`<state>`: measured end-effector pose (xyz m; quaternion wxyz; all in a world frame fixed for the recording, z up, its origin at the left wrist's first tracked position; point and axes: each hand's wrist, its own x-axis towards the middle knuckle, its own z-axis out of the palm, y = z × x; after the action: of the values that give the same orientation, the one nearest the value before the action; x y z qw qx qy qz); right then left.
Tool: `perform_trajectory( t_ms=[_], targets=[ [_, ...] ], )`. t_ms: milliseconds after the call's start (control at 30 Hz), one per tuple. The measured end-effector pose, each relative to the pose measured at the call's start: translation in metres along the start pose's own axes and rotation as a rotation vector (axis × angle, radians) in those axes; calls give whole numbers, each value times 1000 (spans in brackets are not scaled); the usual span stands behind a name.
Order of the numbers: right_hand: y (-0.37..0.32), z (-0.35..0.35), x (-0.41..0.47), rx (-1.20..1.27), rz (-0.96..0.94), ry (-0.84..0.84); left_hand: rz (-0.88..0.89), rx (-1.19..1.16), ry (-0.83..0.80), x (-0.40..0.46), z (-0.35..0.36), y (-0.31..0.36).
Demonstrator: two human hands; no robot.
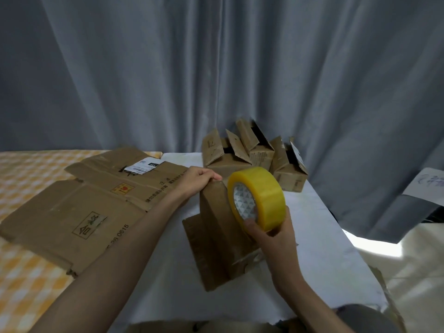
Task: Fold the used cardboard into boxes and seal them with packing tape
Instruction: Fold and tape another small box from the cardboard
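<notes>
A small brown cardboard box (216, 234) stands tilted on the white table top (324, 236), its flaps spread at the near end. My left hand (199, 180) grips the box's far top edge, fingers curled over it. My right hand (276, 234) holds a roll of yellow packing tape (258, 195) upright against the box's right side, thumb on the roll's inner face. Whether a strip of tape runs onto the box I cannot make out.
Large flattened cardboard sheets (79, 207) with printed marks and a white label lie to the left on a yellow checked cloth (21, 272). Several folded boxes (252, 155) with open flaps stand at the table's far end. Grey curtains (216, 68) hang behind.
</notes>
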<state>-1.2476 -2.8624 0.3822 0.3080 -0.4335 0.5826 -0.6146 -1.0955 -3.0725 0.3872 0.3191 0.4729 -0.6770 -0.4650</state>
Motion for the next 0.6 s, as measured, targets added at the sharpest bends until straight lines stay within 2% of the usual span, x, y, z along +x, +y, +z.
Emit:
perform_trajectory(
  t_ms=[100,233,400,500,600],
  targets=[
    [9,6,18,-9,-7,57,20,25,22,-3,-1,2],
    [9,5,54,29,-24,50,92,66,139,-14,-11,-3],
    [16,0,60,45,-58,-7,343,421,108,-26,-17,-11],
    [13,-4,58,97,-117,-1,496,556,102,-28,-18,-16],
    [-3,-7,60,74,-159,18,565,657,104,-26,-17,-19]
  ],
)
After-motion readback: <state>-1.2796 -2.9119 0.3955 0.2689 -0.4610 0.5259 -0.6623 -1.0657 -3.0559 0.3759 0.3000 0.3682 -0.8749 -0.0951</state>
